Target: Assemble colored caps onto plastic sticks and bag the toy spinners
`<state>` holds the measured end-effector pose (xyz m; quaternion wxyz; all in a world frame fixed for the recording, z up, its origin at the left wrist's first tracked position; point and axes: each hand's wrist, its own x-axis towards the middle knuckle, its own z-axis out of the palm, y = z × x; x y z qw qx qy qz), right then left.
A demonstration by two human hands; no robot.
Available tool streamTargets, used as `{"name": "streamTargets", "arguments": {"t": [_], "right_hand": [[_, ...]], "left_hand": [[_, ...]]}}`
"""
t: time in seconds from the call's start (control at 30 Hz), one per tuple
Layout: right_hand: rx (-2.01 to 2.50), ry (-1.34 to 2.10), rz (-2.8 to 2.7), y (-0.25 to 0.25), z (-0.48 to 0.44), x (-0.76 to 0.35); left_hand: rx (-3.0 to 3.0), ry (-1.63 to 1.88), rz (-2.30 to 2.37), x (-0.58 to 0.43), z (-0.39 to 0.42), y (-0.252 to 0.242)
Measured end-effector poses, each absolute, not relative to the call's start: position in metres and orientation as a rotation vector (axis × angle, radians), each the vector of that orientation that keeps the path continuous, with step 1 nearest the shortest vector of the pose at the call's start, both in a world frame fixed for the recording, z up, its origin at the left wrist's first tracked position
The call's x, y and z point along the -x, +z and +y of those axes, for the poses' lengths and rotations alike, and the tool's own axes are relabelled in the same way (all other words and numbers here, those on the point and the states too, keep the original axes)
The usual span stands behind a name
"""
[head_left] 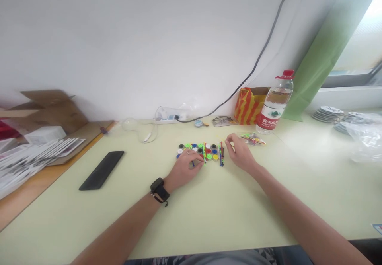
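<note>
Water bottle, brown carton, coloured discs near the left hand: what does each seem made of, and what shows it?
Water bottle: probably clear plastic, glossy and see-through.
Brown carton: likely cardboard, matt, with a flat, stiff-looking flap.
Coloured discs: perhaps smooth plastic, judging by bright, even colours; too small to be sure.

This looks like a workroom or office. A power strip (167,117) lies at twelve o'clock, a cardboard box (68,114) at ten, a window (358,52) at two.

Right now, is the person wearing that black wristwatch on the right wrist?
No, the black wristwatch is strapped behind the left hand, which reaches over the coloured discs, and the right wrist is bare.
</note>
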<state>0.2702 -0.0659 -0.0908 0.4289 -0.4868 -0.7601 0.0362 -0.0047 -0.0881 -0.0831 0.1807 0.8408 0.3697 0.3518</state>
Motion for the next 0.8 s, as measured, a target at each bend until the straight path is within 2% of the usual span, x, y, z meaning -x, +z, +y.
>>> {"name": "streamTargets", "arguments": {"t": [0.17, 0.53, 0.8], "right_hand": [[1.271, 0.303, -1.907, -0.087, -0.071, -0.272], [1.274, 0.328, -2.258, -0.079, -0.083, -0.261], [1.310, 0.404, -2.212, -0.074, -0.089, -0.251]], "left_hand": [[-2.365, 0.991, 1.048, 0.005, -0.089, -0.082], [-2.367, 1.025, 1.040, 0.003, -0.090, -0.081], [-2.304, 1.145, 1.036, 0.002, -0.097, -0.077]]}}
